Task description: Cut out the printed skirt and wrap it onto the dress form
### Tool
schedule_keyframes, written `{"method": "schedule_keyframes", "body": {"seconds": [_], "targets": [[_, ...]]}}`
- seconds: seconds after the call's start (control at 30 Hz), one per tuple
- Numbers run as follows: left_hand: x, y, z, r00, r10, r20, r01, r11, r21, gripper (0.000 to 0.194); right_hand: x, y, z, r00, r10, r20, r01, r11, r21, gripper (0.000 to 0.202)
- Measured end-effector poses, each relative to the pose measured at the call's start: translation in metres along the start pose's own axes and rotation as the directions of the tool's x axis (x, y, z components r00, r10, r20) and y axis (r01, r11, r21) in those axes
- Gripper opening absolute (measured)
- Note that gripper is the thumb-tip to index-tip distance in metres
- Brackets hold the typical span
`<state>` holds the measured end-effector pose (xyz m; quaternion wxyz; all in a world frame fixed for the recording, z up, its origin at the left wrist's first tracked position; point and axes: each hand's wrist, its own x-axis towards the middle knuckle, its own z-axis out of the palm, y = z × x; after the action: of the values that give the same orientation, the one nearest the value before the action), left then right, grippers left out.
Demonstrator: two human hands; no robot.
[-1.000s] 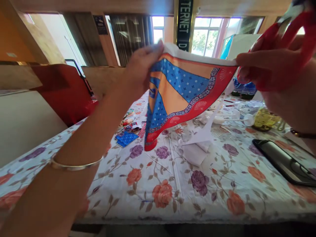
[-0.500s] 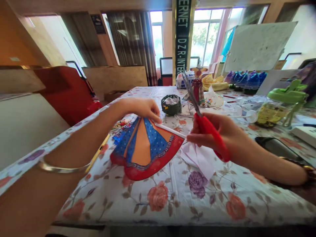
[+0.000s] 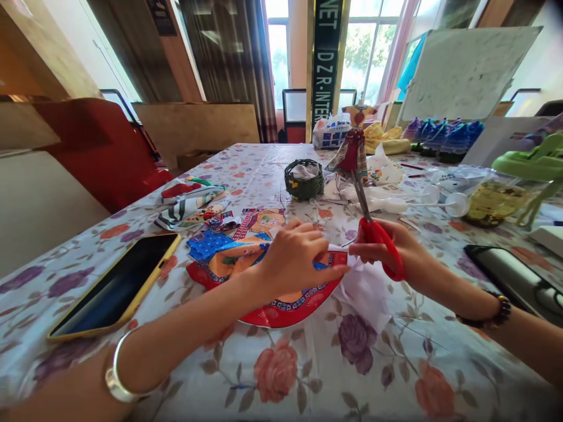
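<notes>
My right hand (image 3: 387, 249) is closed around red-handled scissors (image 3: 382, 246), their blades pointing up and away. Its fingertips also meet the right corner of a printed fabric piece (image 3: 281, 313), skirt-shaped with a red border and blue and orange panels. Over that fabric lies my left hand (image 3: 301, 255), its thumb stretched toward the same corner and apart from the bent fingers. Crumpled white cloth (image 3: 365, 293) hangs below the right fingertips. Beyond the skirt piece is a small printed cut piece (image 3: 268, 220).
A yellow-cased phone (image 3: 116, 287) lies left, a dark phone (image 3: 510, 281) right. Further back are a woven basket (image 3: 304, 184), a doll-sized dress on a stand (image 3: 355, 140), a green-lidded cup (image 3: 501, 199) and folded printed cloth (image 3: 189, 205).
My left hand has moved right and nearer, from the fabric's far top edge toward its right corner. The fabric has dropped flatter. The scissors shifted slightly right and down in view.
</notes>
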<state>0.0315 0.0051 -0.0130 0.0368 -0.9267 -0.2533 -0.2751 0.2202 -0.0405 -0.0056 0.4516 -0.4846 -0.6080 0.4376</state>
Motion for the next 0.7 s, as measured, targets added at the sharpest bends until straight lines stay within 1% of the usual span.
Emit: {"method": "schedule_keyframes", "body": {"seconds": [0.07,0.2,0.33,0.43,0.5,0.6,0.67,0.7], "targets": [[-0.007,0.008,0.006,1.0,0.007,-0.011,-0.007,1.0,0.021,0.045,0.001,0.001,0.002,0.999,0.034,-0.017,-0.033,0.999,0.037,0.022],[-0.014,0.015,0.019,0.999,-0.039,0.019,0.04,0.999,-0.033,0.043,0.0,0.005,0.004,0.996,0.08,-0.025,-0.079,0.996,0.047,0.022],[-0.018,0.014,0.027,0.998,-0.065,0.024,0.066,0.995,-0.072,0.026,-0.001,0.007,0.005,0.99,0.143,-0.008,-0.143,0.99,0.011,0.027],[-0.023,0.012,0.032,0.997,-0.069,-0.026,0.067,0.993,-0.096,0.016,-0.003,0.01,0.005,0.987,0.16,0.014,-0.159,0.986,-0.048,0.03],[-0.025,0.012,0.033,0.994,-0.093,-0.062,0.086,0.991,-0.103,0.015,-0.004,0.013,0.001,0.988,0.153,0.002,-0.152,0.981,-0.124,0.028],[-0.026,0.013,0.033,0.99,-0.123,-0.075,0.113,0.985,-0.127,0.015,-0.007,0.014,-0.011,0.986,0.166,-0.021,-0.167,0.958,-0.232,0.027],[-0.026,0.014,0.031,0.987,-0.145,-0.076,0.131,0.979,-0.158,0.016,-0.01,0.01,-0.021,0.984,0.176,0.01,-0.168,0.952,-0.255,0.033],[-0.026,0.014,0.031,0.985,-0.155,-0.076,0.14,0.975,-0.175,0.017,-0.012,0.006,-0.026,0.983,0.176,0.045,-0.158,0.953,-0.258,0.037]]}}
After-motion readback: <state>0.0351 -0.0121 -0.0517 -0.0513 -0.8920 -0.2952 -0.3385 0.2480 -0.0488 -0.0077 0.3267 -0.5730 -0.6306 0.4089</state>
